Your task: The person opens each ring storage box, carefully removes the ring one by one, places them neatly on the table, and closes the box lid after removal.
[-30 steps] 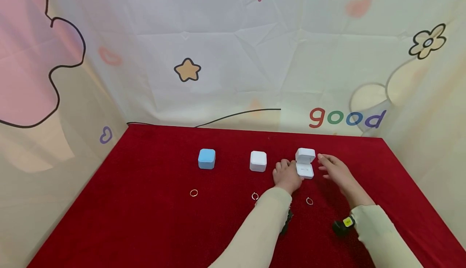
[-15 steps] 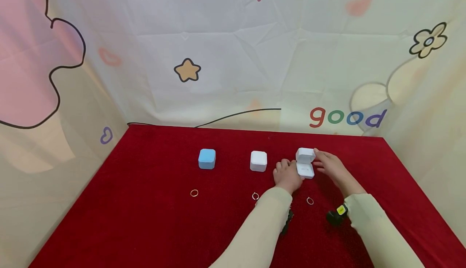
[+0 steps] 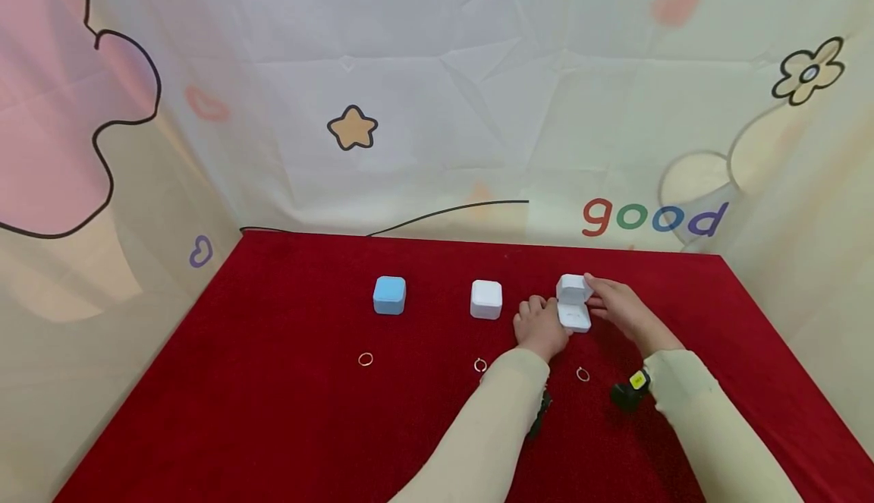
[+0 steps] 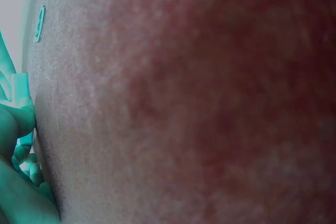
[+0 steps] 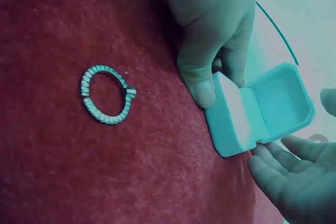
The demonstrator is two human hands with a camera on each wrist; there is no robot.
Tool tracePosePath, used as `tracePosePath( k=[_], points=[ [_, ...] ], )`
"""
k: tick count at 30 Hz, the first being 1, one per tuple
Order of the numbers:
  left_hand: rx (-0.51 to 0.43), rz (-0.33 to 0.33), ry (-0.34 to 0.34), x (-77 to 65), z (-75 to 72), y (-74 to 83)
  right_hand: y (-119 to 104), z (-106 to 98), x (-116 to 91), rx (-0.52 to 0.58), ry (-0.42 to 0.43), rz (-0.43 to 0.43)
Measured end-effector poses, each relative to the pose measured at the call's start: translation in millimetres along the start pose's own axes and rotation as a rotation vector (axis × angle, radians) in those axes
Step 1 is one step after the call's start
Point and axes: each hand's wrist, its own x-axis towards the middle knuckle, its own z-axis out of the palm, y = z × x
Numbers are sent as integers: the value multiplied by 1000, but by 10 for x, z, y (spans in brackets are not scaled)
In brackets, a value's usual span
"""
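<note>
A white ring box [image 3: 574,319] stands with its lid raised at the right of the table, a slit cushion inside. My left hand [image 3: 539,330] grips its base from the left; in the right wrist view the left thumb [image 5: 206,94] presses on the front wall. My right hand [image 3: 623,310] is at the other side, a fingertip at the raised lid's edge. Its fingers [image 5: 268,169] lie loosely curved beside the lid, the thumb apart from it. Nearer me lies a silver ring with a ridged band [image 5: 107,120]. The left wrist view shows mostly blurred red cloth.
A closed white box [image 3: 486,300] stands left of the left hand, and a closed light blue box [image 3: 389,295] farther left. In front of them lie another silver ring [image 3: 476,365] and a gold ring [image 3: 360,359]. Red cloth [image 3: 273,412] covers the table; a printed curtain hangs behind.
My right hand has moved left and slightly up, from beside the white ring box to its raised lid. The left hand keeps its grip on the base.
</note>
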Motion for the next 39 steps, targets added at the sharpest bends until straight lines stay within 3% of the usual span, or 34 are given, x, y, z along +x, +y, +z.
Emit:
tracePosePath(
  k=[4,9,17,27,39],
  points=[
    [-8,-4,-5,-27,-33,-1,21,-17,49,35,-33,-9],
    [-11,-13,5,61,65,-10,60,-45,99,73,-90,-10],
    [-9,-14,10,109,64,-7,42,-89,125,62,-210,-28],
    [-5,-9,6,17,43,4,74,-29,44,-33,-174,-47],
    [11,12,15,-28,-25,4,113,-14,-8,3,-188,-99]
  ],
)
